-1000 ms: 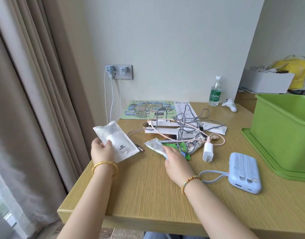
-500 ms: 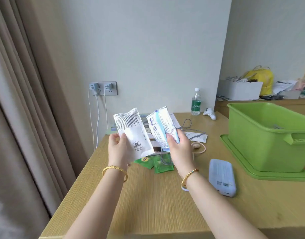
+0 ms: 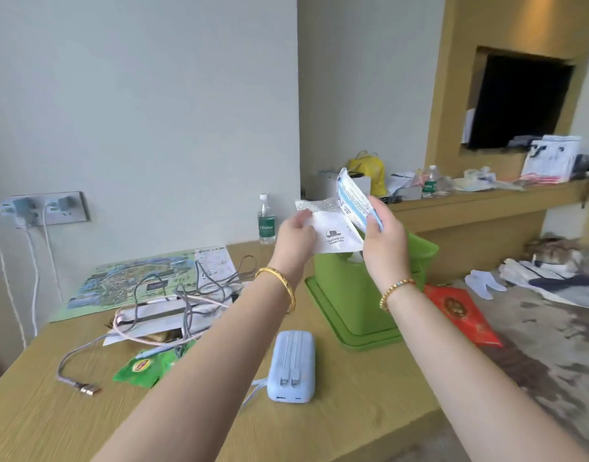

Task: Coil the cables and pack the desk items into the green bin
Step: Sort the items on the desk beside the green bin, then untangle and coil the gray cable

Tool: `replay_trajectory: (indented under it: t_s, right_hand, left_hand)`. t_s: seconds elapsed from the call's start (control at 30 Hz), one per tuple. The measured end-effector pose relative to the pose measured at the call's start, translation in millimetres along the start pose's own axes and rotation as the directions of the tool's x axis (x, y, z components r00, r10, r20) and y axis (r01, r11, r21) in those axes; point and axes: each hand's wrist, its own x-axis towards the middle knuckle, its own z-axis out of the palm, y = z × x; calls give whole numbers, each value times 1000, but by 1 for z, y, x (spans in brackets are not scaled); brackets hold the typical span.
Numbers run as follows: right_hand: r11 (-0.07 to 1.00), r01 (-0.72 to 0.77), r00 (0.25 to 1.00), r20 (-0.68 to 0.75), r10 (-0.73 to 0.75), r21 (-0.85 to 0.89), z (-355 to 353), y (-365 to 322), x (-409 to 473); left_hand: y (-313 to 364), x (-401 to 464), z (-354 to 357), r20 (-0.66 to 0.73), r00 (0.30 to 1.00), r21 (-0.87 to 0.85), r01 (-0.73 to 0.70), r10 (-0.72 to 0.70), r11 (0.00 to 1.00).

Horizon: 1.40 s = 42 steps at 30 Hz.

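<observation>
My left hand (image 3: 294, 233) pinches a white sachet (image 3: 329, 228) and my right hand (image 3: 383, 240) grips a blue-and-white packet (image 3: 354, 200), fingers clamped, both above the green bin (image 3: 353, 295). Tangled cables (image 3: 186, 301) and the power bank (image 3: 291, 368) lie on the surface (image 3: 69, 421).

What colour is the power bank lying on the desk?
Pale blue; the power bank shows clearly in the head view.

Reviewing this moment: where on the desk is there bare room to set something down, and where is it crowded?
Bare wood runs along the near edge of the desk, in front of the loose cable plug and the green tea sachet. A narrower strip lies between the blue power bank and the green bin. The far left is crowded: tangled cables over papers and a map.
</observation>
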Motion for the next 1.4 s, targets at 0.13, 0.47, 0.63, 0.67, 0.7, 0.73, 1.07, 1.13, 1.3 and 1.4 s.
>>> replay_trajectory:
  t_s: [0.13, 0.47, 0.63, 0.67, 0.7, 0.73, 1.07, 1.13, 1.3, 1.4]
  right_hand:
    - [981, -48, 998, 28, 54, -190, -15, 12, 22]
    - [888, 122, 951, 310, 24, -444, 10, 10, -4]
    - [966, 187, 899, 428, -96, -177, 73, -9, -60]
    - [972, 193, 884, 455, -111, -136, 88, -12, -73]
    - [975, 195, 866, 484, -122, -103, 103, -15, -86]
    - [978, 195, 848, 514, -130, -75, 117, -17, -99]
    - [904, 404, 602, 785, -146, -142, 238, -27, -192]
    - [863, 473, 563, 815, -138, -181, 253, -23, -201]
    - [819, 558, 422, 896, -141, -134, 274, -6, -210]
    - [815, 546, 451, 888, -93, -192, 276, 5, -206]
  left_hand:
    - [3, 15, 37, 208, 978, 91, 1, -20, 996]
    - [-41, 11, 3, 69, 946, 629, -287, 316, 722]
    - [-70, -25, -73, -67, 924, 615, -258, 376, 745]
    - [-76, -31, -92, -107, 922, 622, -230, 372, 749]
    - [-82, -37, -112, -150, 919, 627, -198, 366, 753]
    - [-88, -42, -133, -196, 912, 632, -163, 359, 758]
    - [-152, -70, -305, -579, 812, 554, 324, 75, 767]
    - [-164, -70, -319, -569, 822, 551, 383, -1, 742]
    - [-184, -53, -332, -481, 844, 483, 482, -238, 731]
    - [-196, -44, -334, -470, 852, 568, 492, -231, 659]
